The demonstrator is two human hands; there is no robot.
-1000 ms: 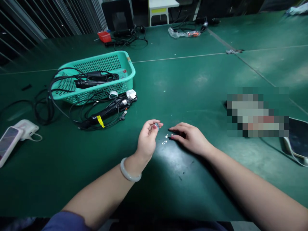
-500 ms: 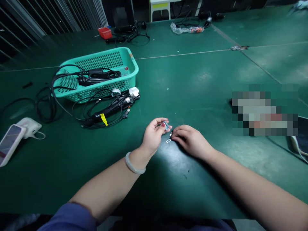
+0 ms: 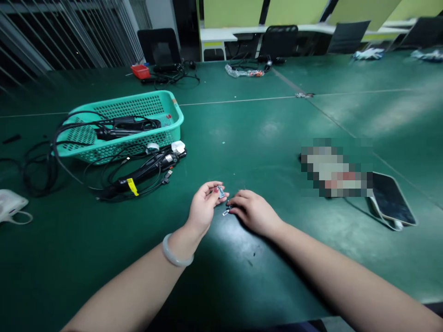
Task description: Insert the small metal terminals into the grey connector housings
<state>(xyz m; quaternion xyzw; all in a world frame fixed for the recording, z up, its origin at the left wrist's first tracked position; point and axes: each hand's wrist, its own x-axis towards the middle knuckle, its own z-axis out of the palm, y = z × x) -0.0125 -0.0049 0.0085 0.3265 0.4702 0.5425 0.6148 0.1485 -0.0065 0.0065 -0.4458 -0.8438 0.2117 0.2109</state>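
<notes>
My left hand (image 3: pixel 203 205) is raised just over the table, thumb and fingers pinching a small blue-and-silver piece (image 3: pixel 220 191) that looks like a little circuit board. Close to its right, my right hand (image 3: pixel 254 212) rests low on the green tabletop with fingers curled together. A tiny white-edged frame (image 3: pixel 226 212) lies at those fingertips, beside some small dark bits. What the right fingers hold, if anything, is too small and hidden to name.
A teal basket (image 3: pixel 178 117) of black cabled devices stands at left. Another black device (image 3: pixel 138 177) with a yellow tag lies before it. At right are a blurred-out item (image 3: pixel 321 166) and a phone (image 3: pixel 392 198) with a cable. Behind lie a red tray (image 3: pixel 140 71) and cables.
The camera view has tilted up and turned right, bringing chairs and partitions into sight. Both hands keep nearly the same pose, the small piece still pinched in my left.
</notes>
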